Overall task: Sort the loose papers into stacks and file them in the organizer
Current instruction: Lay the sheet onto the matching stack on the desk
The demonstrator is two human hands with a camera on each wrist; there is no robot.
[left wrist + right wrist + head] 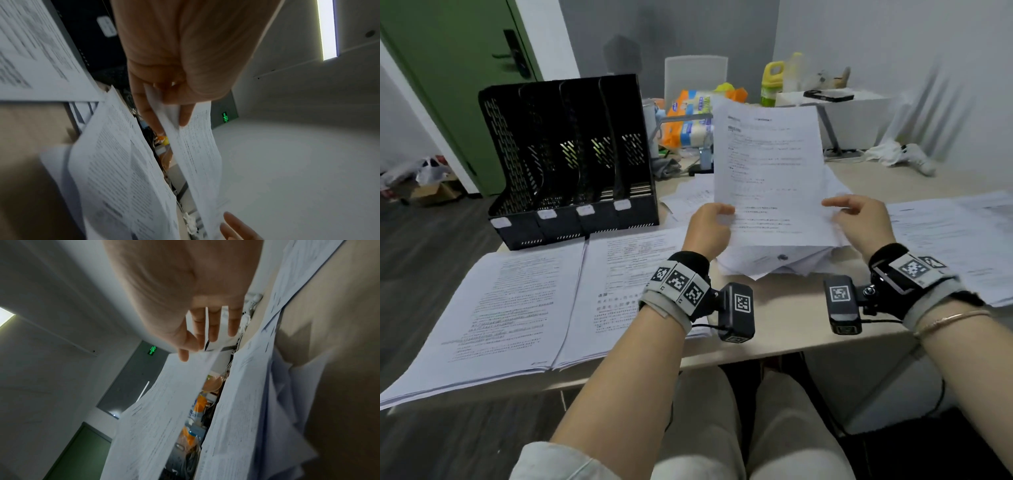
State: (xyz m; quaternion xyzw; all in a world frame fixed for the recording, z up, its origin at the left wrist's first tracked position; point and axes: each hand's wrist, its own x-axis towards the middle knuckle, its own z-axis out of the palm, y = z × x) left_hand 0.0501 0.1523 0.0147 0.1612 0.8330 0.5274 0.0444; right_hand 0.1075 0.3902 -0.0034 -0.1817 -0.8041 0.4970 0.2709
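Note:
I hold one printed sheet (770, 171) upright over a loose pile of papers (774, 260) in the middle of the table. My left hand (710, 222) pinches its lower left edge, thumb in front and fingers behind (170, 125). At the lower right edge my right hand (856, 212) pinches lightly, its thumb on the sheet's face (191, 352). The black organizer (571, 154) stands at the back left, its slots looking empty. Two flat stacks (510, 308) (626, 274) lie in front of it. Another stack (955, 240) lies at the right.
The beige table (791, 325) ends just before my knees. At the back are tissue packs (688, 116), a yellow-green bottle (772, 82) and a white box (842, 113). A green door (448, 68) is at the far left.

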